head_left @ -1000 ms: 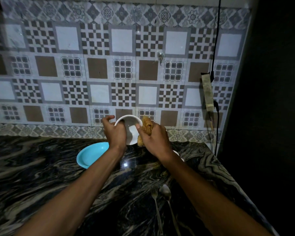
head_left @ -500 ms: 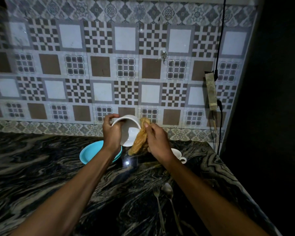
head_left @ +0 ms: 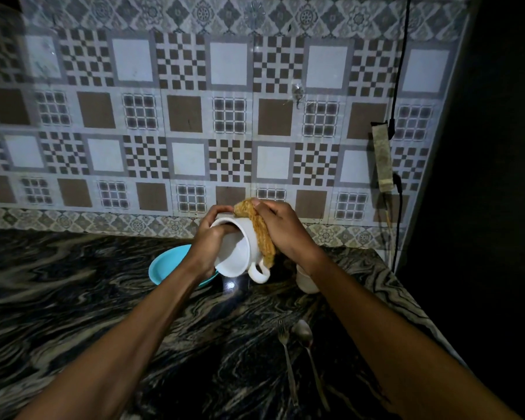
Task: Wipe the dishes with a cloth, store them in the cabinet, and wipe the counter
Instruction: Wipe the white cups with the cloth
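Observation:
A white mug (head_left: 235,251) is held tilted above the counter, its handle pointing down and to the right. My left hand (head_left: 209,241) grips the mug around its rim and left side. My right hand (head_left: 281,230) holds an orange-brown cloth (head_left: 259,230) and presses it against the mug's right outer side. A turquoise plate (head_left: 167,263) lies on the dark marbled counter (head_left: 73,298) just left of and below the mug, partly hidden by my left wrist. A second white cup (head_left: 306,281) stands on the counter behind my right wrist.
A fork (head_left: 287,356) and a spoon (head_left: 308,350) lie side by side on the counter near my right forearm. A power strip (head_left: 382,156) with black cables hangs on the patterned tiled wall. A dark vertical surface closes off the right side.
The mug has turned from facing me with its opening to lying tilted with its handle down. The cloth has moved from inside the mug to its outer side.

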A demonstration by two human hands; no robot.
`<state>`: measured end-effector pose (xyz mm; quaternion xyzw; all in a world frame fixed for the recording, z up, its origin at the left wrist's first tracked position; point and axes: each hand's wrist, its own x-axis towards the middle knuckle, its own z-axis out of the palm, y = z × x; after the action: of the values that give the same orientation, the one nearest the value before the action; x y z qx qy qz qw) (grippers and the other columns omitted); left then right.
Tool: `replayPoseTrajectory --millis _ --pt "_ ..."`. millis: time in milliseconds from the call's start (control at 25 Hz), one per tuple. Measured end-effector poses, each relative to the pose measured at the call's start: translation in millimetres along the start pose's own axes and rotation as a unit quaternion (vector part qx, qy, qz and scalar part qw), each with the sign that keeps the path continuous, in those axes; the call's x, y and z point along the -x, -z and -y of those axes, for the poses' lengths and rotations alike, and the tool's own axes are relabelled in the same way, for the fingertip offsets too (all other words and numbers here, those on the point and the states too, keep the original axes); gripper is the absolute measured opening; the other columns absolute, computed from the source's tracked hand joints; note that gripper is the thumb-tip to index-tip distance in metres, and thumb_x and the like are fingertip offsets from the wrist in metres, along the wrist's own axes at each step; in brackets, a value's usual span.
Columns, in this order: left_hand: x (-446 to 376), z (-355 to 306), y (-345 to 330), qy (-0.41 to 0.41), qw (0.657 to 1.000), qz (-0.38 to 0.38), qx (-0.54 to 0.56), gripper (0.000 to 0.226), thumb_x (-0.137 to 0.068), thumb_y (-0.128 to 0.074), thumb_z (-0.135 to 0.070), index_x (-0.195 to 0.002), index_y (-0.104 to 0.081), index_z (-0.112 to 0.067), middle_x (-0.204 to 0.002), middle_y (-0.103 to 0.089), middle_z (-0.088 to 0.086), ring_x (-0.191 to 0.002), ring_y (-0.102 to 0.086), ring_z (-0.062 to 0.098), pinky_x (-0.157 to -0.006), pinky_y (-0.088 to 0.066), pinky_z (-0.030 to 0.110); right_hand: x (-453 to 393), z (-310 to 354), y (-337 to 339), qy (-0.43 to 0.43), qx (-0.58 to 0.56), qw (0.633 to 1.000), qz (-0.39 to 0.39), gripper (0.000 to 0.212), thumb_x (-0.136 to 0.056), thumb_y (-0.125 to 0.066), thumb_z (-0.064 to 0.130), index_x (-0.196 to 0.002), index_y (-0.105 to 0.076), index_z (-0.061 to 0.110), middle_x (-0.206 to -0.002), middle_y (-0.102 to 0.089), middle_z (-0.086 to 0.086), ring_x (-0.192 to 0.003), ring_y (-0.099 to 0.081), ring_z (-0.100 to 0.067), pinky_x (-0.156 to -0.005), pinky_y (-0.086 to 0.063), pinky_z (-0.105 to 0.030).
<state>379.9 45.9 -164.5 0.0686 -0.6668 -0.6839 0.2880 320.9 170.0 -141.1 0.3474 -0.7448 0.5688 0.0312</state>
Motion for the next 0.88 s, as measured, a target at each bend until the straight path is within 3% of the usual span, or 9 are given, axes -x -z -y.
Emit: replayPoseTrajectory --millis 160,320,400,480,600,720,880 --pt "-6 9 -1 0.073 0.995 -0.046 0.051 0.016 -0.085 -0.056 -0.008 -0.094 -0.061 -0.019 -0.088 -0.062 0.006 -0.080 -0.055 0.025 -0.063 -0.042 0.029 4 0 2 0.004 0.025 1.000 -0.001 0.040 -0.101 -0.041 0.034 -0.105 -0.069 0.006 -0.098 -0.070 -0.013 -0.093 -0.066 -0.023 -0.086 -0.050 -0.034" --pt "-18 13 0 0.104 0.984 -0.114 0.085 0.030 -0.081 -0.058 -0.009 -0.110 -0.063 -0.012 -0.098 -0.063 0.009 -0.088 -0.054 0.027 -0.065 -0.042 0.029 11 7 19 -0.010 0.070 0.997 0.010 0.042 -0.103 -0.034 0.036 -0.102 -0.065 0.008 -0.087 -0.065 -0.006 -0.080 -0.062 -0.016 -0.077 -0.047 -0.030" --pt "-23 14 -2 0.112 0.974 -0.157 0.120 0.034 -0.081 -0.056 -0.007 -0.115 -0.062 -0.010 -0.099 -0.062 0.009 -0.087 -0.055 0.026 -0.063 -0.042 0.027 15 12 24 -0.051 0.078 0.993 0.079 0.037 -0.102 -0.035 0.037 -0.112 -0.063 0.014 -0.098 -0.065 -0.003 -0.090 -0.062 -0.016 -0.085 -0.047 -0.032" --pt "-26 16 -7 0.116 0.964 -0.185 0.149 0.037 -0.079 -0.055 -0.006 -0.116 -0.061 -0.009 -0.101 -0.063 0.009 -0.088 -0.056 0.026 -0.062 -0.045 0.028 22 11 19 -0.035 0.118 0.984 0.125 0.034 -0.102 -0.036 0.034 -0.125 -0.057 0.018 -0.114 -0.063 -0.005 -0.103 -0.060 -0.021 -0.089 -0.046 -0.033" --pt "-23 18 -17 0.133 0.952 -0.211 0.175 0.027 -0.074 -0.056 -0.003 -0.099 -0.063 -0.010 -0.098 -0.062 0.010 -0.087 -0.056 0.028 -0.063 -0.046 0.029 27 2 4 0.075 0.272 0.959 0.016 0.040 -0.102 -0.034 0.031 -0.137 -0.046 0.014 -0.122 -0.056 -0.011 -0.110 -0.053 -0.026 -0.091 -0.045 -0.038" --pt "-18 15 -23 0.146 0.943 -0.221 0.201 0.020 -0.068 -0.055 0.000 -0.079 -0.062 -0.015 -0.094 -0.062 0.011 -0.086 -0.056 0.030 -0.066 -0.046 0.034 28 6 -4 0.118 0.354 0.925 -0.077 0.037 -0.103 -0.032 0.029 -0.128 -0.050 0.008 -0.116 -0.056 -0.012 -0.106 -0.052 -0.027 -0.083 -0.043 -0.035" --pt "-13 12 -23 0.134 0.944 -0.235 0.191 0.033 -0.067 -0.055 0.000 -0.098 -0.064 -0.008 -0.094 -0.061 0.010 -0.084 -0.054 0.028 -0.064 -0.045 0.033 27 13 -11 0.089 0.337 0.930 -0.113 0.032 -0.104 -0.031 0.028 -0.107 -0.056 0.008 -0.097 -0.056 -0.006 -0.085 -0.052 -0.023 -0.067 -0.032 -0.027"
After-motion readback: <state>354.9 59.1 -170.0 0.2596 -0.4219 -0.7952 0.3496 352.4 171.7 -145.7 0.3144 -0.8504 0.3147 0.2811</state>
